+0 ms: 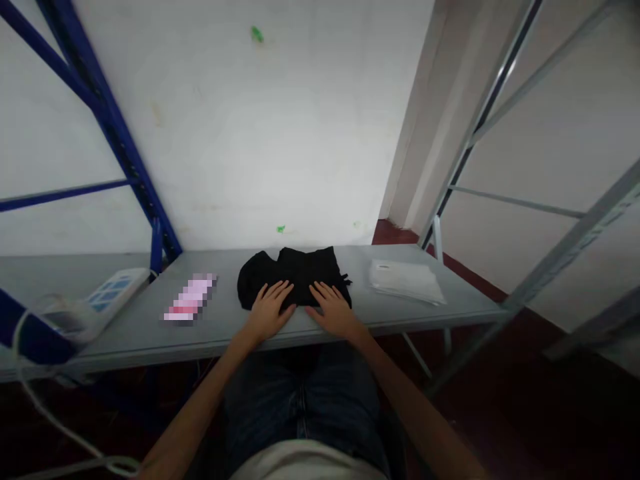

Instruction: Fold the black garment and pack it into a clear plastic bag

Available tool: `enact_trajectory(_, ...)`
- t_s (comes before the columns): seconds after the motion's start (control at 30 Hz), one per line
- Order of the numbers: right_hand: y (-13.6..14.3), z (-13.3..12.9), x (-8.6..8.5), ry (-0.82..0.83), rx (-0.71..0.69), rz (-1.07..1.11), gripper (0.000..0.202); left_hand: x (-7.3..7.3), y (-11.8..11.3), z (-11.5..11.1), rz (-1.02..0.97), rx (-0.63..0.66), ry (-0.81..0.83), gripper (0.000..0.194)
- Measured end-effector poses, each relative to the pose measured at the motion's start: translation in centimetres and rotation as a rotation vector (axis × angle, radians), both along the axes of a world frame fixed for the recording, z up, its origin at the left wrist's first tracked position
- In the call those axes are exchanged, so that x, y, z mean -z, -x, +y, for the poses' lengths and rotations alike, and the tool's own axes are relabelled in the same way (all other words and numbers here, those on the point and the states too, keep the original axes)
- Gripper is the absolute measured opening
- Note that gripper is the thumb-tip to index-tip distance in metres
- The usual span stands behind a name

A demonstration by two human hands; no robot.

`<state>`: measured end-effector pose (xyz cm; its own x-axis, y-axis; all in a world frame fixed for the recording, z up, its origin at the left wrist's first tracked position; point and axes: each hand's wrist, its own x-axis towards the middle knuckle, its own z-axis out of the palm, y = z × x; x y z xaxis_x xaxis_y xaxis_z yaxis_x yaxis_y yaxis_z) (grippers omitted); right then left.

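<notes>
A black cloth item [305,267] lies spread on the grey table, a rounded part at its left and a small tie or strap at its right edge. My left hand [270,310] rests palm down on its lower left edge, fingers spread. On the lower right part lies my right hand [333,310], also flat with fingers apart. Neither hand grips anything. To the right of the cloth is a stack of white, thin plastic bags or sheets [406,281].
A blurred pink phone-like object [193,298] lies left on the grey table [225,337]. Farther left are a white power strip [117,293] and a white cable [45,407]. Blue rack posts [117,147] rise at left, grey metal posts [463,160] at right. A white wall [280,133] stands behind.
</notes>
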<state>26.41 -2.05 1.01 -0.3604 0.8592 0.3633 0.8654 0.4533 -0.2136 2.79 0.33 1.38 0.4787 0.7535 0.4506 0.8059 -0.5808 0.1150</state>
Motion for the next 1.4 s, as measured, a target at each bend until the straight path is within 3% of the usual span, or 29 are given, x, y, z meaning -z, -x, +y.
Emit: enact_trajectory(1.4, -0.08, 0.03, 0.09, -0.013, 0.000, -0.011, 0.065, -0.09, -0.12, -0.10, -0.004, 0.000, 0.000, 0.055)
